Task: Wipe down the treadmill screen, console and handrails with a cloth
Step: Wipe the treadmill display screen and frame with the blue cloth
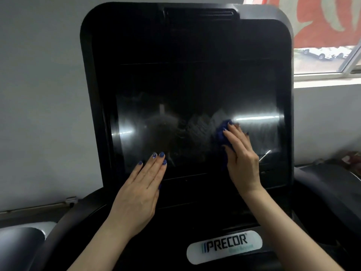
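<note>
- The treadmill console (91, 79) fills most of the view, a tall black panel tilted back, with grey wall to its left and a window (328, 61) to its right.
- The screen (175, 124) is the glossy dark rectangle in the lower half of that panel; it shows light glare and faint smears across its middle and right.
- Parts of the dark handrails (322, 184) curve away at the lower left and lower right edges; neither hand touches them.
- A white Precor badge (224, 247) sits on the console below the screen, between the two forearms.
- The left hand (140, 192) lies flat with straight fingers on the screen's lower left corner and the bezel under it, holding nothing, apparently bracing.
- The right hand (242, 153) is the working grip: its fingers are spread and pressed on the cloth against the right part of the screen, thumb tucked at the cloth's edge.
- The blue cloth (222, 133) is bunched under that palm, showing only along the hand's left and upper side.
- Judged from this, screen wiping is under way. The unwiped smears lie leftward from the cloth, towards the screen's middle, so the right hand is the one placed to sweep across. The console frame and handrails appear to be left to do.
</note>
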A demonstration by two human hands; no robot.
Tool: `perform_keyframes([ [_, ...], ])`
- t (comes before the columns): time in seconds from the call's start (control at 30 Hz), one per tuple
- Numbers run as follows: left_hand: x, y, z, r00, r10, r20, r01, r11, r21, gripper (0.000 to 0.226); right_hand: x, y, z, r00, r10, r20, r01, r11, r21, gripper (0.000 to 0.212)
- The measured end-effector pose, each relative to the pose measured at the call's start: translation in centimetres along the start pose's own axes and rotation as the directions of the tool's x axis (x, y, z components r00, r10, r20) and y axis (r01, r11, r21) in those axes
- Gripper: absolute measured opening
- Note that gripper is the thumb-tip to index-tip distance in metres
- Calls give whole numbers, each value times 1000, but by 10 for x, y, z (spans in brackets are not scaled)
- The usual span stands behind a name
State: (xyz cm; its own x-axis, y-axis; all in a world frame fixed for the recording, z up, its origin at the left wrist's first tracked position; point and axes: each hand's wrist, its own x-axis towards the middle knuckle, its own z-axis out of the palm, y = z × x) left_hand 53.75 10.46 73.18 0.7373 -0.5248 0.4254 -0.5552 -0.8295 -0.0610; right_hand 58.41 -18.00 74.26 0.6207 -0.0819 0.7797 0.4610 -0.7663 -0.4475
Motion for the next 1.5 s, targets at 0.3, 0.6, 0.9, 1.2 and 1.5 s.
perform_keyframes([
  [0.3, 8, 14, 1, 1000, 25, -8, -25, 1000, -19, 57, 5, 10, -7, 998, 49, -36, -51, 998, -36, 35],
  [0.6, 12, 21, 7, 1000, 16, -3, -16, 999, -41, 56, 27, 25, -21, 996, 47, -76, -51, 998, -43, 34],
  [0.9, 24, 43, 9, 999, 42, -9, -43, 997, -67, 56, 28, 44, -35, 994, 60, -96, -64, 997, -41, 35],
  [1.2, 32, 51, 19, 999, 47, 1, -46, 996, -75, 56, 15, 74, -58, 998, 13, -62, -18, 996, -87, 35],
  [1.5, 33, 53, 19, 999, 40, -7, -40, 996, -79, 55, -1, 90, -73, 998, 14, -67, -24, 988, -150, 35],
])
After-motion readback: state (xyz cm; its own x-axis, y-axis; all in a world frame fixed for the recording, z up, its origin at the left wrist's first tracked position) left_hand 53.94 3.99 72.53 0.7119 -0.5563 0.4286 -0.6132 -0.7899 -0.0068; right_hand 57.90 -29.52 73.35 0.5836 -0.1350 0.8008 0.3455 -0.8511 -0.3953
